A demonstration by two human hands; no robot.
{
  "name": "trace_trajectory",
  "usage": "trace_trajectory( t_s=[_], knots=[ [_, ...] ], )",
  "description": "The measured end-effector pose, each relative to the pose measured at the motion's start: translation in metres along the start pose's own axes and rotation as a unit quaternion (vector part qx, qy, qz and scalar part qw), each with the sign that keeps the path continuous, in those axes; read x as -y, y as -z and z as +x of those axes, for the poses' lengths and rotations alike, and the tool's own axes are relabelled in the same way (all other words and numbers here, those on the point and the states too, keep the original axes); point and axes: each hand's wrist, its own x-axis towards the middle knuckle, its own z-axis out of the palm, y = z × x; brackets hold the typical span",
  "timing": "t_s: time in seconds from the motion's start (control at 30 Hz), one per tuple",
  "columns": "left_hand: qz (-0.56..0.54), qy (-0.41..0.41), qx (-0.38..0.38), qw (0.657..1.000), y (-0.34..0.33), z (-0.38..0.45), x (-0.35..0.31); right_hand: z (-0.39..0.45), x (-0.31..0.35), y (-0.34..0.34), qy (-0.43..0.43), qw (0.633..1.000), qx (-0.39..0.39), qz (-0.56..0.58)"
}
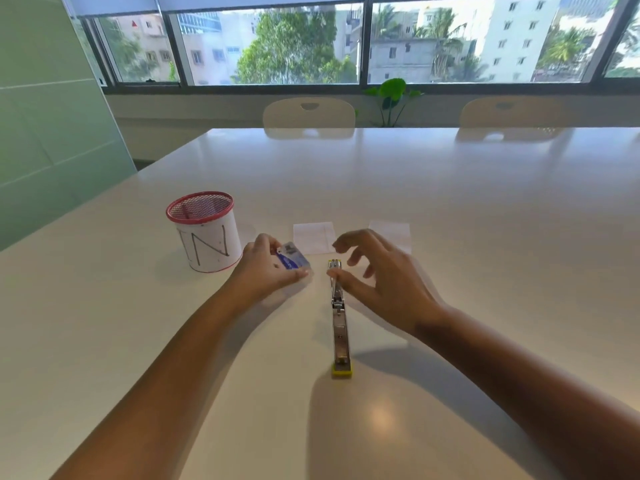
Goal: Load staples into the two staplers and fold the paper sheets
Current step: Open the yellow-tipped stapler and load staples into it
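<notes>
On the table (450, 202), a staple box (293, 260) is pinched in the left hand (268, 268), just left of the opened stapler (339, 317), whose long axis runs away from the person, its far end brushed by the spread, empty right hand (384, 282).

An office meeting room, by all signs. Long white table (450, 202), glossy, stretching to the far side, with two cream plastic chairs (309, 114) tucked in there, each with a cut-out handle in its back. Behind them a wide strip of aluminium-framed windows (277, 46) with roller blinds drawn up, looking out from an upper floor onto apartment blocks and trees. Frosted green glass partition (45, 116) along the left side. Small potted plant (393, 98) on the sill. Desk supplies on the table: a red mesh pen cup (204, 233), a stapler (339, 317) opened flat, a small staple box (292, 259), folded paper sheets (313, 237).
</notes>
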Motion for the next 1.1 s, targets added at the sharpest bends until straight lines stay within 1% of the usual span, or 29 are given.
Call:
trace_trajectory(
  t_s=[0.07, 0.1, 0.17, 0.27, 0.3, 0.4, 0.43, 0.47, 0.5, 0.53, 0.67, 0.73, 0.83, 0.97, 1.1],
  knots=[
    [-0.145, 0.021, 0.024, 0.989, 0.001, -0.002, -0.005, 0.000, -0.003, -0.001, 0.001, 1.000, -0.031, 0.003],
    [-0.238, 0.035, 0.047, 0.970, 0.002, -0.004, -0.007, 0.000, -0.004, -0.001, 0.001, 0.999, -0.040, -0.001],
    [-0.397, 0.058, 0.076, 0.913, 0.002, -0.008, -0.011, -0.001, -0.005, -0.004, 0.001, 0.999, -0.048, -0.015],
    [-0.512, 0.074, 0.090, 0.851, 0.002, -0.011, -0.015, -0.002, -0.005, -0.007, 0.004, 0.998, -0.046, -0.035],
    [-0.550, 0.083, 0.106, 0.824, 0.002, -0.011, -0.016, -0.002, -0.005, -0.008, 0.006, 0.998, -0.044, -0.038],
    [-0.676, 0.120, 0.176, 0.705, 0.002, -0.012, -0.015, -0.003, -0.005, -0.010, 0.012, 0.998, -0.042, -0.040],
    [-0.699, 0.134, 0.181, 0.679, 0.003, -0.012, -0.015, -0.003, -0.005, -0.011, 0.010, 0.998, -0.041, -0.040],
    [-0.711, 0.144, 0.174, 0.666, 0.002, -0.011, -0.016, -0.003, -0.005, -0.012, 0.008, 0.998, -0.040, -0.040],
    [-0.711, 0.148, 0.162, 0.669, 0.002, -0.011, -0.017, -0.003, -0.005, -0.013, 0.004, 0.998, -0.041, -0.041],
    [-0.704, 0.144, 0.152, 0.679, 0.002, -0.011, -0.018, -0.002, -0.005, -0.013, 0.001, 0.998, -0.042, -0.043],
    [-0.653, 0.117, 0.140, 0.735, 0.002, -0.014, -0.020, -0.002, -0.005, -0.012, -0.005, 0.998, -0.039, -0.048],
    [-0.633, 0.110, 0.115, 0.758, 0.002, -0.015, -0.021, -0.003, -0.004, -0.011, -0.010, 0.998, -0.035, -0.049],
    [-0.618, 0.090, 0.088, 0.776, 0.002, -0.016, -0.023, -0.002, -0.004, -0.011, -0.021, 0.998, -0.030, -0.055],
    [-0.590, 0.083, 0.070, 0.800, 0.003, -0.020, -0.026, -0.002, -0.002, -0.010, -0.027, 0.997, -0.025, -0.072],
    [-0.565, 0.089, 0.067, 0.817, 0.003, -0.022, -0.027, -0.002, 0.001, -0.007, -0.026, 0.996, 0.016, -0.083]
  ],
)
